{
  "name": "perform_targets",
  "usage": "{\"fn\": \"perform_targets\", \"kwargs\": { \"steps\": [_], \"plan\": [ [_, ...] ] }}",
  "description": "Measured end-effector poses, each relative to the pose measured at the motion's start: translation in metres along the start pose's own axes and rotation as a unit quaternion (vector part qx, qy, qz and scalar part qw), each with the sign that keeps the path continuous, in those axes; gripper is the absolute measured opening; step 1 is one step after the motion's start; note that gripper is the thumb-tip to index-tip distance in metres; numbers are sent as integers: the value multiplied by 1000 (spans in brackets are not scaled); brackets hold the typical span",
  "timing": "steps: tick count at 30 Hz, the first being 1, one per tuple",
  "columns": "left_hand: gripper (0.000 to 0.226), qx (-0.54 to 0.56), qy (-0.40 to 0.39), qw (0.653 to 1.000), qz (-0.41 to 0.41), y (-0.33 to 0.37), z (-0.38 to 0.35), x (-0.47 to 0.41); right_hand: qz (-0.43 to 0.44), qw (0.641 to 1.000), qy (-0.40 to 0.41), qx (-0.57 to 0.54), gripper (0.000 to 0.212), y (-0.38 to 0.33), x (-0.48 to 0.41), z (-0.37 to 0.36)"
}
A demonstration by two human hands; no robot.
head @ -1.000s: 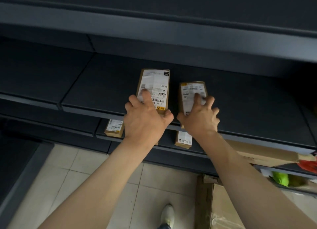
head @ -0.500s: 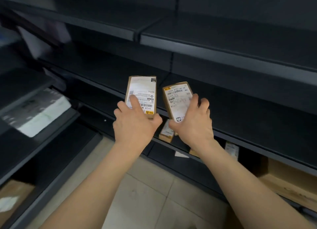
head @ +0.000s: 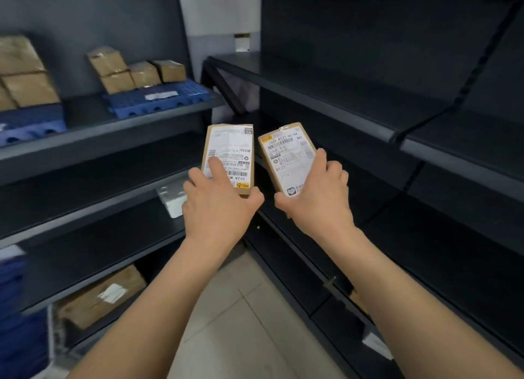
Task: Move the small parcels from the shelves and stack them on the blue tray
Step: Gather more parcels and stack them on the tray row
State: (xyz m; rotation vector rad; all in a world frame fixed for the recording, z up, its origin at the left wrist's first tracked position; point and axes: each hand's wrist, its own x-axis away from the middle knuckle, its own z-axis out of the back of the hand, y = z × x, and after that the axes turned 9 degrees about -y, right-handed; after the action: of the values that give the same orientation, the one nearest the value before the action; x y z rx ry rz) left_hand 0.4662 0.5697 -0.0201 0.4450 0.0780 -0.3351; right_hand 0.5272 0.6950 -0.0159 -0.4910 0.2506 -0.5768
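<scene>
- Two hands up: left hand (head: 218, 208), right hand (head: 319, 201).
- Two labelled small parcels, one each: left parcel (head: 230, 151), right parcel (head: 287, 157).
- Two blue trays on the upper left shelf (head: 93, 134): near tray (head: 158, 106), far-left tray (head: 31, 123).
- Four brown parcels (head: 144, 73) on the near tray.
- Three more brown boxes (head: 31, 89) show on the far-left tray, cut by the frame.
- One large cardboard box (head: 93, 302), lowest left shelf.
- One white packet (head: 173, 201).

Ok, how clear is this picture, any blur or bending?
Head view: labels on the left parcel and right parcel are fairly sharp at centre; toward the left edge the blue tray and stacked boxes soften with motion blur; the wide-angle lens bows the shelf edges; dark shelving, no glare.
</scene>
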Motion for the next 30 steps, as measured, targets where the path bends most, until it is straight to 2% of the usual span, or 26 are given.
{"fn": "perform_targets", "kwargs": {
  "steps": [7,14,22,30],
  "plan": [
    [79,-21,54,994,90,-18,18,-61,110,994,-6,-20,95,-45,-79,-6],
    [80,-45,95,983,152,-10,35,-122,192,981,-21,-20,93,-79,-161,-5],
    [83,-70,129,971,190,-27,48,-188,218,974,-45,-36,93,-122,-236,-26],
    [83,-80,143,974,156,-67,45,-281,207,978,-28,-26,91,-164,-308,-62]
  ]
}}
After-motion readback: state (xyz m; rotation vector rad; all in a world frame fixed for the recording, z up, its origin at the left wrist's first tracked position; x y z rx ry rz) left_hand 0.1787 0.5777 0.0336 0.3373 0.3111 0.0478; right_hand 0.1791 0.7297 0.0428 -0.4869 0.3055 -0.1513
